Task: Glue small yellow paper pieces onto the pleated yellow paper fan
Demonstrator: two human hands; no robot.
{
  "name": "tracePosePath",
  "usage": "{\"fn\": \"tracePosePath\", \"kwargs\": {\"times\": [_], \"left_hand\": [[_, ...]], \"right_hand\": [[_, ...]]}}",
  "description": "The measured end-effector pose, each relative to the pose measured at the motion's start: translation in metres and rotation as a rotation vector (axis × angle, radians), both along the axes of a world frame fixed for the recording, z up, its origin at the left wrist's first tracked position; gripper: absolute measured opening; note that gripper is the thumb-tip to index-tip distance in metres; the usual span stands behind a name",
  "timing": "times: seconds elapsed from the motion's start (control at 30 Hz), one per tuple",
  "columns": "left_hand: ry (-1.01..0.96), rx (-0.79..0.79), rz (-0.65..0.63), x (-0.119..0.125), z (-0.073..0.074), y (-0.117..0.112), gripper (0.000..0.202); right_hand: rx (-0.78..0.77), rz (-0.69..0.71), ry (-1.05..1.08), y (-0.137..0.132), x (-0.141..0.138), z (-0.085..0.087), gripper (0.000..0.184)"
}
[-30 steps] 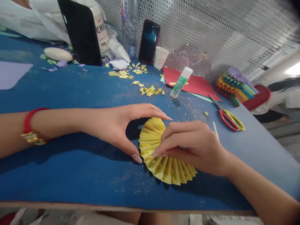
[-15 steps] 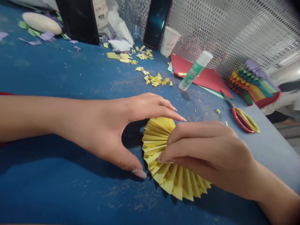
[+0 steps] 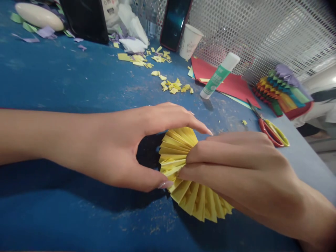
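A round yellow pleated paper rosette (image 3: 201,203) lies on the blue table, its folds fanning out from the centre. My right hand (image 3: 252,171) covers its middle and right side, with bunched fingertips pressed at the centre. What exactly those fingertips pinch is hidden beneath them. Around the rosette's left edge curves my left hand (image 3: 126,150), thumb and fingers wide apart. Its thumb tip overlaps the lower left pleats; the index fingertip is above the top edge, close to my right knuckles.
A glue stick (image 3: 217,78) stands tilted beside red paper (image 3: 236,89). Scissors (image 3: 271,131) lie at the right, near a colourful pleated paper piece (image 3: 283,87). Yellow scraps (image 3: 174,86), a paper cup (image 3: 190,42), a phone (image 3: 174,22) and a white oval object (image 3: 39,16) are farther back.
My left thumb has moved right onto the rosette's edge. My right hand has tilted and its knuckles have shifted right, fingertips still at the centre. The view has shifted slightly.
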State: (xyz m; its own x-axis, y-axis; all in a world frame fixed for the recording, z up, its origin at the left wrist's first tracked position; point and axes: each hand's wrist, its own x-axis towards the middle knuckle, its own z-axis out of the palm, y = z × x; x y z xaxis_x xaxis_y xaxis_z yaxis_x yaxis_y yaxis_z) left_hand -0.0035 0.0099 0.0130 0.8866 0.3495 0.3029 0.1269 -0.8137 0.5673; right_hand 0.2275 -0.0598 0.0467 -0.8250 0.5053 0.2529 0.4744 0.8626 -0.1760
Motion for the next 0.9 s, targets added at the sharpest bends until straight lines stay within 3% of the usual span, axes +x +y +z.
{"fn": "tracePosePath", "kwargs": {"times": [0.57,0.9], "left_hand": [[-0.003,-0.047,0.001,0.003,0.004,0.0,0.062],[-0.016,-0.05,0.013,0.003,0.003,-0.001,0.063]], "right_hand": [[0.056,0.012,-0.052,0.0,-0.009,0.013,0.044],[0.057,-0.012,-0.025,-0.002,-0.001,0.008,0.029]]}}
